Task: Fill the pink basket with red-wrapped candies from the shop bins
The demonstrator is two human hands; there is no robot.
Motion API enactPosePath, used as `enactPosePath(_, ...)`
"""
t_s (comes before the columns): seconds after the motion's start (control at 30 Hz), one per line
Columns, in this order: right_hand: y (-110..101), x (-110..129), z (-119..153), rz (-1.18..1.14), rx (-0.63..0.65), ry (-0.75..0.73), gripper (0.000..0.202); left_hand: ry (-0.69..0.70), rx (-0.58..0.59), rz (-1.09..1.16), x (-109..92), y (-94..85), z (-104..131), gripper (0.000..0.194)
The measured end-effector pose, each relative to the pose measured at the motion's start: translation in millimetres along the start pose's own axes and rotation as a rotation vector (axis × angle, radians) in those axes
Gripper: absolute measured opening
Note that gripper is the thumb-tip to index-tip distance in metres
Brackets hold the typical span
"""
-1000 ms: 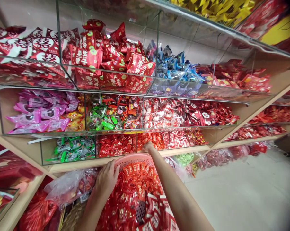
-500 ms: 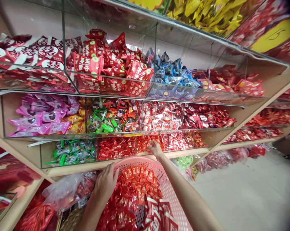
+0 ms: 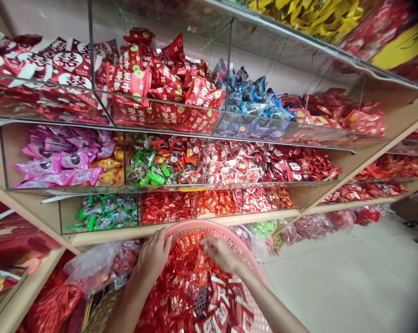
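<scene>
A pink perforated plastic basket (image 3: 252, 259) stands low in front of me, heaped with orange-red wrapped candies (image 3: 191, 241), darker red candies (image 3: 174, 300) and red-and-white packets (image 3: 241, 300). My left hand (image 3: 156, 252) holds the basket's left rim, thumb towards the inside. Over the basket's far part is my right hand (image 3: 219, 252), fingers curled down at the orange-red candies; what lies under the fingertips is mostly hidden. Just beyond the rim, the lowest shelf has a bin of similar orange-red candies (image 3: 215, 203).
Clear-walled shelf bins hold purple candies (image 3: 59, 164), green-wrapped candies (image 3: 108, 210), large red packets (image 3: 167, 88) and blue packets (image 3: 253, 99). A wooden shelf edge (image 3: 118, 235) runs behind the basket. Plastic bags (image 3: 97, 268) lie below on the left; pale floor (image 3: 344, 273) extends right.
My right hand has come back from the low shelf bin to the candies inside the basket, its fingers now curled. My left hand stays on the rim. The view has shifted slightly.
</scene>
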State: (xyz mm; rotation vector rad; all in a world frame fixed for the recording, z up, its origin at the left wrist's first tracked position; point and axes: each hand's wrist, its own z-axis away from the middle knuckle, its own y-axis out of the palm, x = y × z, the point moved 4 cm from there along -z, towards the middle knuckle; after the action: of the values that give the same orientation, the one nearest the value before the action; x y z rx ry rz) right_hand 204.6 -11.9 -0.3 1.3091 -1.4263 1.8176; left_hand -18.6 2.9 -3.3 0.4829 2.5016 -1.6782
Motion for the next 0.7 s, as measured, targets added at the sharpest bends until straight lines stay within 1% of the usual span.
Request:
enactPosePath(0.1,22.1,-1.6,0.9,0.294,0.079,-0.056,0.020,0.016,0.001,-0.013,-0.9,-0.7,0.1,0.038)
enactPosePath(0.2,35.9,0.0,-3.7,0.480,0.151,-0.044,0.022,0.024,-0.005,-0.023,-1.7,-2.2,0.2,0.037)
enactPosePath(0.27,44.3,0.7,-6.3,0.594,0.173,-0.046,0.023,0.022,-0.017,-0.017,-1.4,-2.6,0.1,0.036)
enactPosePath(0.33,52.8,-0.9,-7.0,0.719,0.148,-0.056,0.024,0.022,-0.019,-0.004,-0.3,-1.4,0.0,0.036)
enactPosePath(0.43,62.2,-5.8,-3.7,0.890,0.079,-0.079,0.023,0.021,-0.012,0.009,1.4,1.6,-0.2,0.036)
enactPosePath(0.5,62.5,-7.2,0.4,0.932,0.035,-0.091,0.024,0.018,-0.009,0.009,1.9,2.6,-0.3,0.036)
enactPosePath(0.57,56.4,-7.2,5.2,0.905,-0.017,-0.059,0.023,0.012,0.000,0.006,1.7,2.5,-0.3,0.036)
enactPosePath(0.63,47.4,-8.8,10.5,0.838,-0.075,0.033,0.019,0.008,0.011,0.001,1.0,1.5,-0.4,0.036)
enactPosePath(0.7,42.3,-13.4,16.6,0.762,-0.106,0.134,0.015,0.004,0.018,0.000,0.4,0.3,-0.4,0.036)
